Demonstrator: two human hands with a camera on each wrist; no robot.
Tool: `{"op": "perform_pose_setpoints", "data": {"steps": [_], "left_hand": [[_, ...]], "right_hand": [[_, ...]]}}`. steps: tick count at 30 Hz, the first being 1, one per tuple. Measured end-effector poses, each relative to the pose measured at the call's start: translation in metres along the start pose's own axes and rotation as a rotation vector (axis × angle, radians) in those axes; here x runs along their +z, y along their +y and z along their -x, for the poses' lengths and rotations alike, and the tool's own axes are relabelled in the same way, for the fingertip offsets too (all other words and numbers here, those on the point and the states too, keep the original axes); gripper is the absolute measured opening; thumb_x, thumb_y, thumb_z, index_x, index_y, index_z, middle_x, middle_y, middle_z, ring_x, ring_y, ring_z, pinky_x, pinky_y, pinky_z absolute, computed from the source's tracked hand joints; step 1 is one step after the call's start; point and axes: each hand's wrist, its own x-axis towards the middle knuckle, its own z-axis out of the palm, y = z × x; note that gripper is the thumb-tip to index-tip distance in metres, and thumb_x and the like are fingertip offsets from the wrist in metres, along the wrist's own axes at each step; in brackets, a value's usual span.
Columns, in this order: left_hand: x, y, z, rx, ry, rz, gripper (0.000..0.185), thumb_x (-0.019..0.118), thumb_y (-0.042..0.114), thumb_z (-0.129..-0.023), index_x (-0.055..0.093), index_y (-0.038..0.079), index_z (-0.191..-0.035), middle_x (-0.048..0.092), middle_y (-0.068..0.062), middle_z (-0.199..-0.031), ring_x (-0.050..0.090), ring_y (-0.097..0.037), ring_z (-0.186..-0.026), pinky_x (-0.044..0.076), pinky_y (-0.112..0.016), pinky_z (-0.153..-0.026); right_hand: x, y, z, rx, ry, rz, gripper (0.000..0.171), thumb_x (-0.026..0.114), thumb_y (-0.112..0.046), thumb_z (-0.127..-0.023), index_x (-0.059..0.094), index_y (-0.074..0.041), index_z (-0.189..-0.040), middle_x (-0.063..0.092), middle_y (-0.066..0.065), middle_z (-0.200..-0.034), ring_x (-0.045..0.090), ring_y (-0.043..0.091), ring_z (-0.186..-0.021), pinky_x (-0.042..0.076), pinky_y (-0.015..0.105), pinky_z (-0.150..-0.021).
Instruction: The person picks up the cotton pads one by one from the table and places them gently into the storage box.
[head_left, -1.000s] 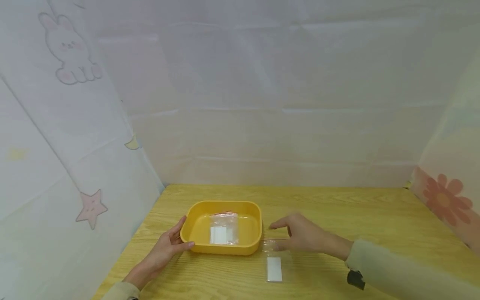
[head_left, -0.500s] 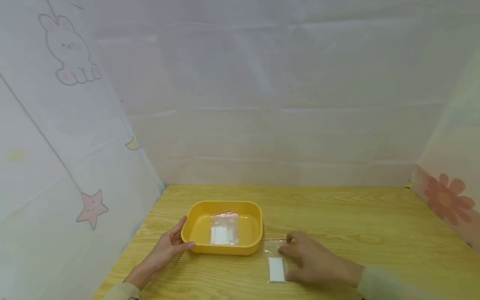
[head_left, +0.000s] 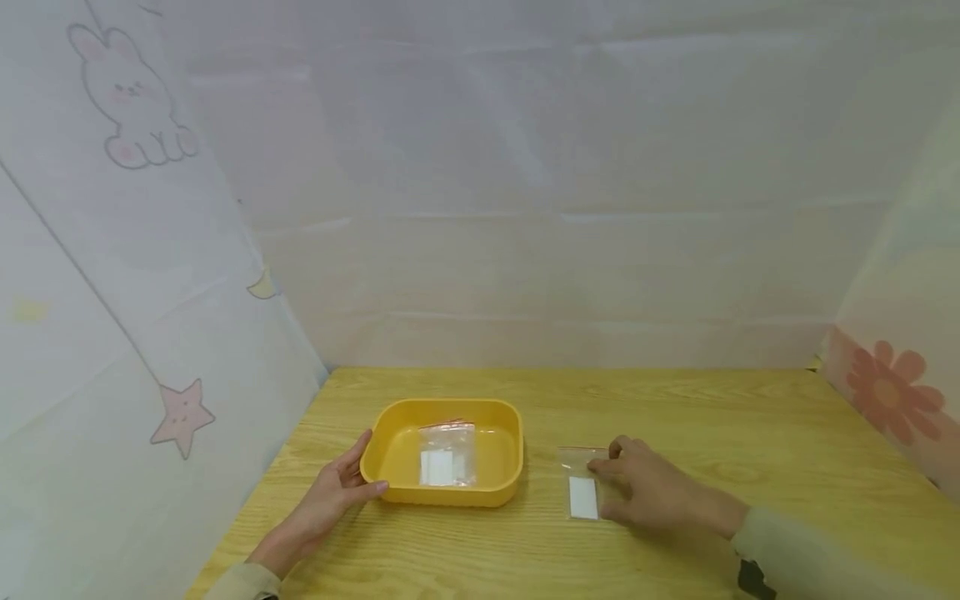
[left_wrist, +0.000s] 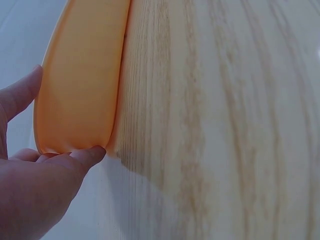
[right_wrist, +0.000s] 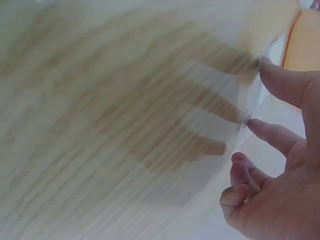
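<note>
A yellow rectangular tray (head_left: 450, 497) stands on the wooden table, left of the middle. My left hand (head_left: 326, 500) grips its near left corner, the thumb on the front rim and the fingers along the left side. To the right of the tray is a small clear zip bag (head_left: 582, 497) with a red seal line and a white rectangular piece inside. My right hand (head_left: 652, 492) holds this bag by its right edge between thumb and forefinger; in the right wrist view the other fingers are curled back. Similar zip bags (head_left: 450, 454) with white pieces lie in the tray.
Wood-grain table (head_left: 675, 400) surrounds the tray. Pale cloth (head_left: 487, 167) hangs behind it and along both sides, printed with a rabbit (head_left: 135, 96) and a star (head_left: 183, 417) at left and a red flower (head_left: 892, 392) at right.
The right hand has come to the zip bag's right edge and moved it right and away from me, clear of the tray's side. The left hand and tray stay in place.
</note>
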Motion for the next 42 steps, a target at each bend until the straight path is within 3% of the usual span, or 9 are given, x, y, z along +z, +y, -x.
{"op": "perform_pose_setpoints", "data": {"steps": [11,15,19,25,35,42], "left_hand": [[-0.001,-0.002,0.0,0.01,-0.025,0.003,0.094,0.07,0.01,-0.103,0.005,0.011,-0.17,0.0,-0.017,-0.175,0.026,-0.042,-0.154,0.048,-0.032,-0.108],[0.0,-0.001,-0.001,0.016,-0.015,0.01,0.093,0.071,0.009,-0.103,0.007,0.009,-0.17,0.0,-0.016,-0.175,0.025,-0.042,-0.154,0.047,-0.031,-0.109],[0.001,0.0,-0.001,0.017,-0.026,0.012,0.093,0.07,0.009,-0.103,0.005,0.008,-0.17,-0.002,-0.016,-0.175,0.024,-0.042,-0.154,0.047,-0.03,-0.109],[0.0,0.0,0.0,0.016,-0.038,0.005,0.093,0.069,0.01,-0.104,0.004,0.01,-0.17,-0.001,-0.017,-0.175,0.026,-0.042,-0.154,0.048,-0.03,-0.108],[0.0,0.001,0.002,0.006,-0.026,-0.006,0.094,0.07,0.011,-0.104,0.004,0.01,-0.17,0.002,-0.017,-0.175,0.027,-0.043,-0.153,0.048,-0.034,-0.109],[0.001,0.002,0.002,0.009,-0.039,0.004,0.093,0.069,0.011,-0.104,0.004,0.011,-0.171,0.002,-0.018,-0.175,0.029,-0.043,-0.153,0.049,-0.034,-0.109]], "right_hand": [[-0.005,0.017,-0.003,0.018,0.021,0.038,0.07,0.085,-0.049,-0.087,0.069,-0.006,-0.14,0.056,0.014,-0.124,0.048,0.026,-0.103,0.042,0.043,-0.075],[-0.007,0.025,-0.005,0.024,0.055,-0.011,0.072,0.085,-0.049,-0.087,0.068,-0.005,-0.141,0.056,0.013,-0.124,0.048,0.028,-0.105,0.04,0.047,-0.076],[-0.006,0.032,-0.005,0.047,0.054,-0.051,0.074,0.087,-0.051,-0.084,0.068,-0.008,-0.142,0.055,0.012,-0.124,0.046,0.026,-0.106,0.037,0.046,-0.077],[0.0,0.038,-0.003,0.044,0.05,-0.02,0.075,0.086,-0.056,-0.084,0.069,-0.013,-0.143,0.052,0.007,-0.123,0.039,0.021,-0.099,0.031,0.041,-0.075],[0.0,0.034,-0.006,0.074,0.065,-0.017,0.074,0.086,-0.053,-0.084,0.069,-0.01,-0.142,0.053,0.009,-0.121,0.039,0.02,-0.095,0.031,0.038,-0.074],[0.002,0.029,-0.005,0.091,0.119,0.011,0.067,0.088,-0.052,-0.081,0.075,-0.014,-0.135,0.056,0.006,-0.115,0.041,0.019,-0.093,0.032,0.037,-0.073]]}}
